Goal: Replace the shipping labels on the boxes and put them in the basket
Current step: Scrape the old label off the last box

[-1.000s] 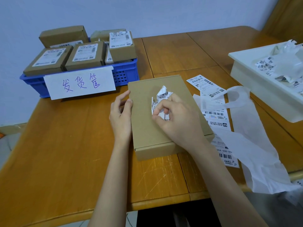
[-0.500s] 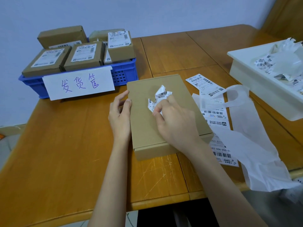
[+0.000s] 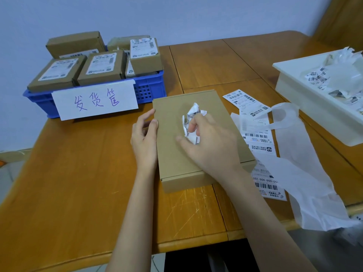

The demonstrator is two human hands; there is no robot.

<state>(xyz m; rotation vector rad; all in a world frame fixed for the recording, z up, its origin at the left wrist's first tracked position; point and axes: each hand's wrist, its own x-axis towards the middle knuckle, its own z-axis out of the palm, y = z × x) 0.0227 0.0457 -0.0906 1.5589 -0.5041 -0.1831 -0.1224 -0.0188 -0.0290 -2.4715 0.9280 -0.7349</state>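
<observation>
- Head view: a flat brown box (image 3: 198, 138) is seen lying on the wooden table (image 3: 78, 173), just in front of the blue basket (image 3: 149, 91).
- The top of the box is bare. No label is stuck on it now.
- A crumpled old label (image 3: 191, 122) is pinched by the right hand (image 3: 208, 142), just over the middle of the box.
- The left edge of the box is held by the left hand (image 3: 144, 138), with fingers and thumb curled on it.
- Fresh labels (image 3: 255, 132) are laid on the table just to the right of the box, beside a long strip of white backing paper (image 3: 302, 163).
- More paper scraps are piled in a white tray (image 3: 306, 107) far to the right.
- Labelled boxes (image 3: 102, 65) are already packed in the basket.
- The box looks light and stiff, so it can likely be lifted by its two long sides.
- The labels look thin and bendy. One is best peeled from a corner, so it is not torn or creased.
</observation>
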